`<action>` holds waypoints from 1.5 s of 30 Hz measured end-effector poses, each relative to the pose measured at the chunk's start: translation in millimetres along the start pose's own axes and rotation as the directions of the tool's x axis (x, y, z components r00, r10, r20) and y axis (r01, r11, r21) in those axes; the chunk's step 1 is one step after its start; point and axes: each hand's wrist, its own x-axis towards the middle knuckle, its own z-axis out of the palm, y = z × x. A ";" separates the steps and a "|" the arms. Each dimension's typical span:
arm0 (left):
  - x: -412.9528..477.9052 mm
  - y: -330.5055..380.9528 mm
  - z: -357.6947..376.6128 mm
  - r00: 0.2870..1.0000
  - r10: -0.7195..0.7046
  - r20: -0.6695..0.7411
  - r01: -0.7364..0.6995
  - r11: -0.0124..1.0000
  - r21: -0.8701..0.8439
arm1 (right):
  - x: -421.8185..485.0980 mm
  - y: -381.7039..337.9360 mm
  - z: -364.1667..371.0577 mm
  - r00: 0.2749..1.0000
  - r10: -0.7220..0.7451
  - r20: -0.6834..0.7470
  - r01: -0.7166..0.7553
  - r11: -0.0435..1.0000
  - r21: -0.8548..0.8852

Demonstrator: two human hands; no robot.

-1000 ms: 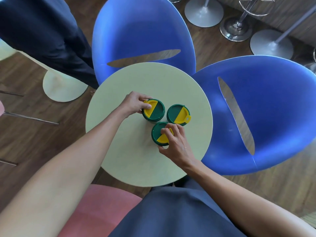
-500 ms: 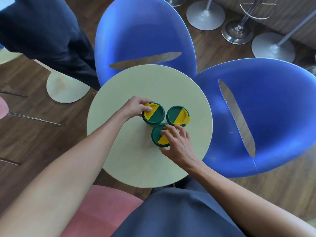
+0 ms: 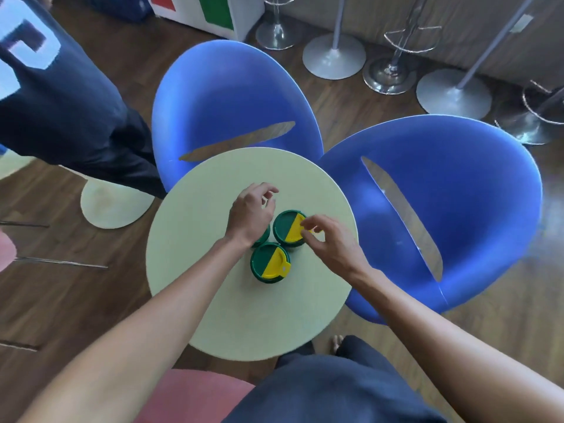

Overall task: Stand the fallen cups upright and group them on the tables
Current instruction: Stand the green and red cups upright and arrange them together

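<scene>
Your left hand (image 3: 251, 215) hovers palm-down over the far-left cup (image 3: 263, 235), fingers loosely curled and holding nothing. Your right hand (image 3: 331, 242) pinches the yellow tab of the far-right cup (image 3: 288, 229). All three stand clustered mid-counter (image 3: 195, 248), the near cup (image 3: 270, 263) untouched.

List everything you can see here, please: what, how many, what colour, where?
cups: three, green with yellow lids, upright, clustered mid-table; one mostly hidden under the left hand
table: one, pale green, round, centre
blue chairs: two, behind and right of table
pink seat: one, bottom edge
stool bases: several, silver, top right
bystander: one, dark clothes, top left
left hand: above the hidden cup
right hand: at the far cup's lid
</scene>
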 end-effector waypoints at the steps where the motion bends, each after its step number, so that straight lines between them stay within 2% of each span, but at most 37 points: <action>1: 3.8 14.7 7.5 0.999 0.024 0.026 -0.025 1.000 0.010 | 1.0 5.6 -13.6 0.999 0.044 -0.015 -0.043 0.999 0.028; 8: 27.5 143.8 87.0 0.970 0.136 0.204 -0.145 0.989 0.030 | -17.4 78.1 -141.2 0.933 0.336 -0.124 -0.305 0.927 0.220; 15: 32.6 340.3 223.5 0.888 0.286 0.360 -0.309 0.951 0.007 | -78.7 212.2 -330.4 0.803 0.496 -0.330 -0.385 0.854 0.349; 22: 36.0 528.3 321.2 0.841 0.318 0.438 -0.342 0.939 -0.025 | -116.5 300.2 -495.6 0.751 0.519 -0.407 -0.422 0.852 0.309; 28: 89.1 643.0 354.6 0.851 0.365 0.377 -0.396 0.918 0.003 | -84.2 327.9 -609.9 0.742 0.463 -0.485 -0.366 0.886 0.285; 33: 164.6 713.3 381.1 0.857 0.408 0.315 -0.424 0.906 -0.018 | -27.1 354.4 -686.9 0.726 0.420 -0.544 -0.314 0.907 0.280; 45: 436.6 870.8 415.0 0.908 0.397 0.130 -0.394 0.918 -0.051 | 203.4 419.1 -908.7 0.779 0.250 -0.574 -0.146 0.964 0.222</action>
